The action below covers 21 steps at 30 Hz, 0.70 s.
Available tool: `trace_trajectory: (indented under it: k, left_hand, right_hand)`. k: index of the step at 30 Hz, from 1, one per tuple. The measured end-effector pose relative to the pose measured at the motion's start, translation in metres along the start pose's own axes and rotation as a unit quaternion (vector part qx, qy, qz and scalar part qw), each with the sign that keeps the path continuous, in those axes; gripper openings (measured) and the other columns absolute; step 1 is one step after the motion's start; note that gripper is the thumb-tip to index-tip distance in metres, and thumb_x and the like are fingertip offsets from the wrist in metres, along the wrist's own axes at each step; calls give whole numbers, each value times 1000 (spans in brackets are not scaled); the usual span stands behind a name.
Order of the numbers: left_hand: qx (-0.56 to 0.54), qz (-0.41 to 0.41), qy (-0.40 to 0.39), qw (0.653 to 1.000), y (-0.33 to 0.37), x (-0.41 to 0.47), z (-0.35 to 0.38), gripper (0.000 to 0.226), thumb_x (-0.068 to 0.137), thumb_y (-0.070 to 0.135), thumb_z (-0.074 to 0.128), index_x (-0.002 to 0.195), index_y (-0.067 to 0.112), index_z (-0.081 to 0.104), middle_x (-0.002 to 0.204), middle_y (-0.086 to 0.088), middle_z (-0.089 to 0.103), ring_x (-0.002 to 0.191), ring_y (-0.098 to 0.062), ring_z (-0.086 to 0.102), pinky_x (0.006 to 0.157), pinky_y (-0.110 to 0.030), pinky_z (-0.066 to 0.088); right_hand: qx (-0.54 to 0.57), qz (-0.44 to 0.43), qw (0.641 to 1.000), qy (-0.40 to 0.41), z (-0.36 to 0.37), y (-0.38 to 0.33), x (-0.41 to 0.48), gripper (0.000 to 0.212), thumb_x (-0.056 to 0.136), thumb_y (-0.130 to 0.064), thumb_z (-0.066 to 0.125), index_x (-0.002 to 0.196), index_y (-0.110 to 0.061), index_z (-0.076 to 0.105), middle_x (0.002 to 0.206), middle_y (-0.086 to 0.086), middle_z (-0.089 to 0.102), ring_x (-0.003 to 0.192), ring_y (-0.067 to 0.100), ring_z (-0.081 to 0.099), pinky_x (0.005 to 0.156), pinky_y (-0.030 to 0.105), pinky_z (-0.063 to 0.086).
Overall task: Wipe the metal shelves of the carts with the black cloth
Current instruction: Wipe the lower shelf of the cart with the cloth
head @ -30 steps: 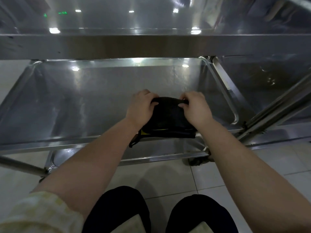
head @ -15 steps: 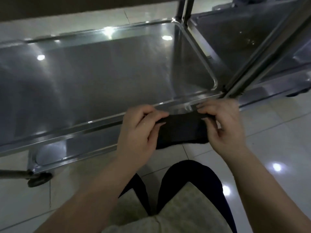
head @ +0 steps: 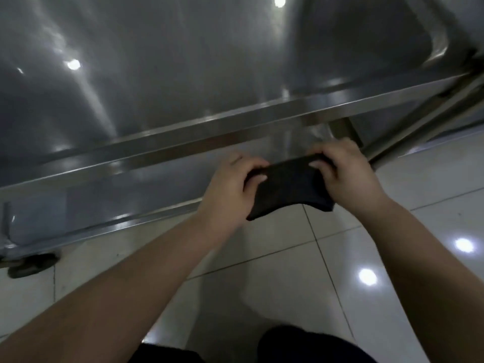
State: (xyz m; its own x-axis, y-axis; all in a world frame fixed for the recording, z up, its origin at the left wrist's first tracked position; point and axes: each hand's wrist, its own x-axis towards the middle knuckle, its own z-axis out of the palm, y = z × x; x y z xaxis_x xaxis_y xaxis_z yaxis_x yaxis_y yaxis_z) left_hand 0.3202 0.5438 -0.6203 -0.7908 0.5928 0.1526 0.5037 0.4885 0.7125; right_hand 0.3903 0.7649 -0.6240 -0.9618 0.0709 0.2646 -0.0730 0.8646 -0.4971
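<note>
Far to the left of my fingers, low down, a dark caster [head: 31, 265] of the cart stood on the tiled floor [head: 340, 258]. My left hand [head: 227, 187] gripped the left end of the black cloth [head: 288, 187], its fingers [head: 258, 177] curled over the upper edge. The cloth was folded into a thick pad and hung in the air between both hands, just in front of the rim of the metal shelf [head: 157, 74], not touching it as far as I could see. My right hand [head: 351, 176] pinched the right end in the same way, with fingers bent around the fabric. Beyond the right fingers a slanted cart post [head: 424, 124] crossed the corner. I judged that the step was to prepare the cloth before wiping. To do it well, I should make the fold flat and firm, press it on the shelf, and pull long overlapping strokes toward the rim, with attention to the corners.
</note>
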Motion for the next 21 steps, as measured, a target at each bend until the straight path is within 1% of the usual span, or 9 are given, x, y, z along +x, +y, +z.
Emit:
trace_trajectory:
  k: [2, 3, 4, 6, 8, 11, 15, 18, 21]
  left_hand:
    - [8, -36, 38, 999, -20, 34, 16, 18, 93, 9, 62, 109, 9, 70, 102, -2, 65, 101, -14, 55, 91, -22, 41]
    - [27, -57, 33, 997, -33, 47, 26, 21, 94, 9, 60, 114, 10, 69, 109, -6, 66, 106, -19, 56, 93, -26, 41]
    - [53, -76, 18, 996, -48, 57, 37, 28, 96, 11, 57, 122, 12, 65, 119, -9, 63, 114, -24, 55, 97, -29, 41]
    - [117, -116, -19, 986, -78, 63, 56, 43, 99, 17, 52, 142, 18, 49, 141, -12, 49, 132, -30, 42, 109, -37, 35]
    - [204, -135, -50, 968, -106, 58, 62, 52, 102, 25, 45, 153, 22, 32, 157, -11, 32, 146, -32, 22, 120, -44, 20]
    - [299, -126, -78, 943, -138, 53, 58, 55, 105, 38, 32, 157, 31, 16, 165, -5, 13, 152, -32, 3, 121, -53, 6]
    - [364, -165, -134, 907, -175, 59, 48, 56, 102, 55, 16, 155, 45, 0, 166, 7, -6, 152, -29, -8, 117, -63, -3]
    - [363, -172, -121, 908, -185, 55, 52, 56, 100, 59, 12, 153, 51, -4, 165, 12, -9, 152, -27, -9, 115, -67, -6]
    - [353, -157, -105, 916, -186, 53, 55, 53, 102, 52, 14, 153, 50, -1, 166, 11, -6, 152, -27, -7, 114, -68, -6]
  right_hand:
    - [-28, 26, 999, 17, 25, 20, 37, 15, 90, -4, 58, 100, -3, 70, 95, 16, 69, 94, 28, 56, 81, 28, 37]
    - [-63, 50, 997, 20, 42, 30, 52, 18, 92, -6, 57, 105, -6, 69, 103, 16, 69, 100, 32, 59, 86, 33, 41]
    - [-108, 91, 990, -1, 60, 39, 63, 25, 95, -11, 54, 117, -10, 66, 118, 16, 66, 113, 34, 57, 96, 39, 40]
    - [-156, 162, 968, -110, 96, 52, 66, 46, 100, -29, 48, 145, -20, 43, 152, 8, 40, 143, 30, 29, 116, 47, 19]
    - [-146, 144, 958, -201, 125, 60, 54, 60, 102, -46, 35, 157, -30, 17, 165, -1, 12, 151, 24, 5, 120, 52, 1]
    - [-173, 111, 953, -222, 146, 67, 40, 65, 97, -66, 18, 155, -44, -2, 166, -6, -8, 151, 26, -13, 116, 57, -13]
    - [-203, 108, 941, -249, 146, 66, 44, 76, 85, -83, 14, 150, -53, -12, 164, -3, -18, 147, 37, -23, 113, 64, -16]
    - [-212, 144, 930, -264, 151, 58, 43, 79, 81, -88, 13, 147, -56, -17, 162, -1, -24, 145, 41, -26, 111, 67, -17]
    - [-217, 170, 923, -271, 169, 28, 43, 81, 78, -90, 12, 145, -57, -21, 160, 5, -29, 141, 48, -29, 107, 72, -16]
